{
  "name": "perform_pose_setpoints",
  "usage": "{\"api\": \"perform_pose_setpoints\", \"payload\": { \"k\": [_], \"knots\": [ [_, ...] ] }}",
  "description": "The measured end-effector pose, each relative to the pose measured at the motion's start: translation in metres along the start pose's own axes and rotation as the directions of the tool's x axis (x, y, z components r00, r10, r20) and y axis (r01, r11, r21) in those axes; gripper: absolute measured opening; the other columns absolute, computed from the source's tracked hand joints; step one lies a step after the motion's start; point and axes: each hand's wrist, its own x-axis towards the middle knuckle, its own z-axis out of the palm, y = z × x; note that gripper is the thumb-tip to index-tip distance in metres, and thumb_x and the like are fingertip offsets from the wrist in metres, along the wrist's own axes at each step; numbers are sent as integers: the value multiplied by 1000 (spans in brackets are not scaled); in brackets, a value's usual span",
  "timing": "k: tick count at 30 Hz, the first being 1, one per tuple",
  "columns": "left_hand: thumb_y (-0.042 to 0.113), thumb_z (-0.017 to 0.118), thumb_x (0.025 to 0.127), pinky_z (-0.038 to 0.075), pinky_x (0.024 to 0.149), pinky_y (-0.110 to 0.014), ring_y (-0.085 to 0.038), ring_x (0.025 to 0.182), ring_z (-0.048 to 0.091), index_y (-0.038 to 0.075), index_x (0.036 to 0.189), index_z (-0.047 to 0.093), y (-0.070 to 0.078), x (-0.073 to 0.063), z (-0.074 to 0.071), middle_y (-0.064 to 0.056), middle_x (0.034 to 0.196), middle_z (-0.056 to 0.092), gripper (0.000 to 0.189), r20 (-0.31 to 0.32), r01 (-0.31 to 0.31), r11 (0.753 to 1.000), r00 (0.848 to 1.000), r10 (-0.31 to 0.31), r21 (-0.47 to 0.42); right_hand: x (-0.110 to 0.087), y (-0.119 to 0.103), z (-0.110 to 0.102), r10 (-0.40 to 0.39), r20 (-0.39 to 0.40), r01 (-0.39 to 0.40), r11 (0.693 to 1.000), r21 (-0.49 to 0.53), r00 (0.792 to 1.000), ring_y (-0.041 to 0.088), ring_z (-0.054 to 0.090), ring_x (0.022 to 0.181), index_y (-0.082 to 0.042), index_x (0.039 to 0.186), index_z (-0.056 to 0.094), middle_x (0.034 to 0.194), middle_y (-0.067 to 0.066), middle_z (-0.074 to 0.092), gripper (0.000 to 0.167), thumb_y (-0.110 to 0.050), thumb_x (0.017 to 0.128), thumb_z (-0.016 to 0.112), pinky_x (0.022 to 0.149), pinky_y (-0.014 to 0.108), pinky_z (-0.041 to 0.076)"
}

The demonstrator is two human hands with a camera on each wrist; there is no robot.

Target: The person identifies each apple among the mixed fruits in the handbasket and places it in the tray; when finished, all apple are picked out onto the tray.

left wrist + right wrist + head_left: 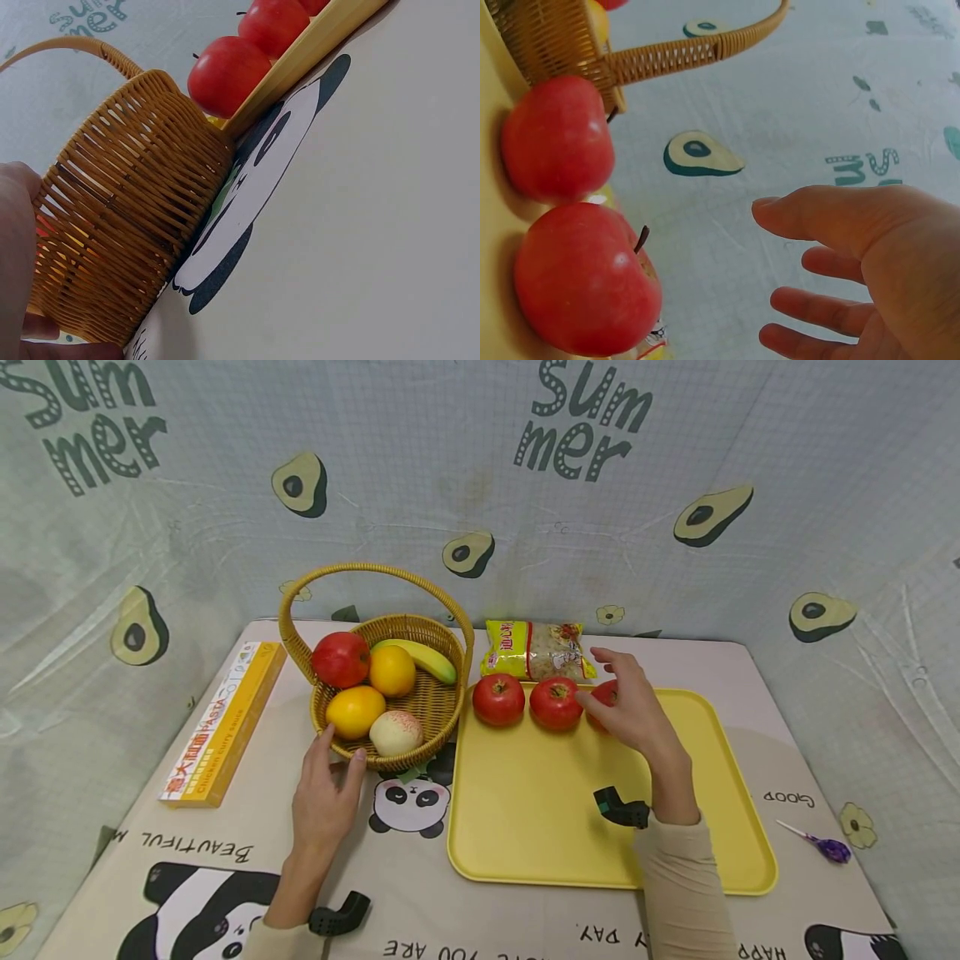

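Observation:
My left hand [327, 795] rests at the front left of a wicker basket [450, 727], fingertips at the rim. In the left wrist view, its fingers lie along the woven side. Inside the basket are a red apple [341, 660], two oranges [392, 671], a banana [423, 660] and a pale peach [396, 732]. Over the back of a yellow tray [540, 810], my right hand [633, 706] is spread above a red apple [603, 693], partly covering it in the head view. Two more apples [498, 699] sit in a row to its left.
Behind the tray lies a yellow-and-clear food packet [534, 650]. A pasta box [225, 722] is left of the basket. At the right table edge lies a purple lollipop [828, 848]. Patterned cloth [570, 560] hangs behind the table.

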Motion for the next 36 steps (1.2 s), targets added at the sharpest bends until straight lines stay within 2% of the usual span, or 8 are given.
{"api": "perform_pose_setpoints", "payload": {
  "k": [12,22,36],
  "knots": [
    [38,53,102,50,102,-56,-38,119,58,7,156,32,1,0,0,-21,159,35,66,-1,1,1000,1000,-1,-8,-2,-7,3,-35,0,35,999,-17,999,39,40,136,-4,150,38,151,20,40,68,-22,93,70,115,58,37],
    [37,54,102,51,101,-56,-39,116,60,7,156,32,1,0,0,-21,158,36,65,-8,-7,1000,1000,7,-8,-2,-15,6,-58,11,59,998,-12,998,37,40,138,-3,150,38,150,19,41,67,-22,94,69,118,57,35],
    [38,54,101,51,101,-57,-40,111,63,8,156,33,0,-1,-1,-20,158,36,66,-3,-3,1000,1000,3,-20,-5,-25,15,-126,5,126,992,-27,992,34,43,135,-8,150,41,149,15,44,66,-24,93,70,114,56,40]
  ]
}}
